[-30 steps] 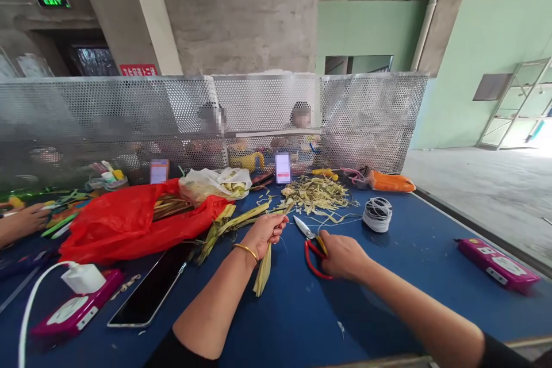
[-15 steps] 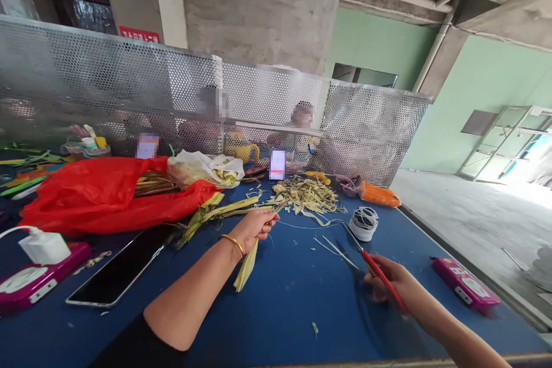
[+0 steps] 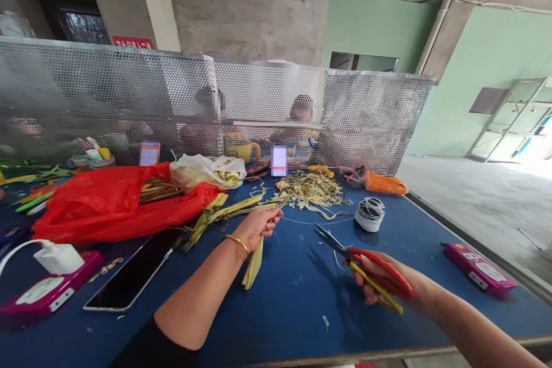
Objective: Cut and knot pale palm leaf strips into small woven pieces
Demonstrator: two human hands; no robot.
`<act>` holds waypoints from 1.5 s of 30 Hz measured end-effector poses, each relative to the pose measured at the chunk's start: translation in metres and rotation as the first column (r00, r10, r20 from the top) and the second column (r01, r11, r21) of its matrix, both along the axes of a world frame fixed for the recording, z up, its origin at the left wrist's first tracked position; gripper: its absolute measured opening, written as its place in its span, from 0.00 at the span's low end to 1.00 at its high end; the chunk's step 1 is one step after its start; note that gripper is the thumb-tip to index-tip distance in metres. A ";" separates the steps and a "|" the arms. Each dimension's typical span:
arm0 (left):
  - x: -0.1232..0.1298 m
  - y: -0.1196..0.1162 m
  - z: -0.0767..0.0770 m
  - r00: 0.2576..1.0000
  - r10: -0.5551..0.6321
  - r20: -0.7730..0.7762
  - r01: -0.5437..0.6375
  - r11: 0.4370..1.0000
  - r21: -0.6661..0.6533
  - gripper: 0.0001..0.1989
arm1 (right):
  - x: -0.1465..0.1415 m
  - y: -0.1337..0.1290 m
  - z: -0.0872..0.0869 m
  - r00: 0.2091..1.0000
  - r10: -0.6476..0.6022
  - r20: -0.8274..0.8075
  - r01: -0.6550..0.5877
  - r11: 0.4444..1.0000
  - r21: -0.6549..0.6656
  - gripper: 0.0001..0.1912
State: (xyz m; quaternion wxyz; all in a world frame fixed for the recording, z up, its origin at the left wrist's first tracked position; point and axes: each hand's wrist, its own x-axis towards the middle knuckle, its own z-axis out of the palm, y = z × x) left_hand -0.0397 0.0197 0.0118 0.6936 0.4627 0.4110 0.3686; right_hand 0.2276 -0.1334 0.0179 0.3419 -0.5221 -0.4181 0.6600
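Blue table (image 3: pixel 297 316); hours are read from its middle, twelve being set away from the wearer.

Toward four o'clock: scissors (image 3: pixel 360 254), one red handle and one yellow, gripped in the right hand (image 3: pixel 375 276). The handles are spread; the blades are pointed toward ten o'clock, apart from the left hand (image 3: pixel 261 223).

Between eight and nine: purple power strip (image 3: pixel 52 288), fitted with a white charger (image 3: pixel 59 257); dark-screened phone (image 3: pixel 133 272), laid flat beside it.

Between three and four: second purple strip (image 3: pixel 480 270), well apart from the right hand.

Near the centre: bundle of dried leaf strips (image 3: pixel 254 264), pinched in the closed fingers of the left hand, its tail hung toward six. Gold bangle (image 3: pixel 238 242), worn on that wrist.

Between two and three: spool (image 3: pixel 370 216), joined to the left hand by a thin thread (image 3: pixel 310 222).

Between nine and ten: red bag (image 3: pixel 99 204), partly filled with dried strips.

Toward one: heap of leaf scraps (image 3: pixel 308 190).

Toward two: orange packet (image 3: pixel 385 183).

At twelve: upright phone (image 3: pixel 279 161), backed by a perforated metal screen (image 3: pixel 267 89).
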 end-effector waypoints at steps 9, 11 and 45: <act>0.002 -0.003 0.002 0.999 -0.030 -0.014 0.030 1.000 0.009 0.09 | -0.037 0.038 -0.003 0.994 -0.080 0.075 0.074 0.994 0.083 0.23; 0.002 -0.005 0.003 0.999 -0.030 -0.020 0.031 0.999 0.017 0.10 | -0.043 0.047 -0.007 0.972 -0.139 0.191 0.114 0.985 0.132 0.23; -0.010 0.007 0.010 0.970 0.221 -0.097 -0.206 0.967 0.149 0.16 | 0.000 0.072 0.002 0.227 -0.164 0.960 -0.442 0.861 0.251 0.13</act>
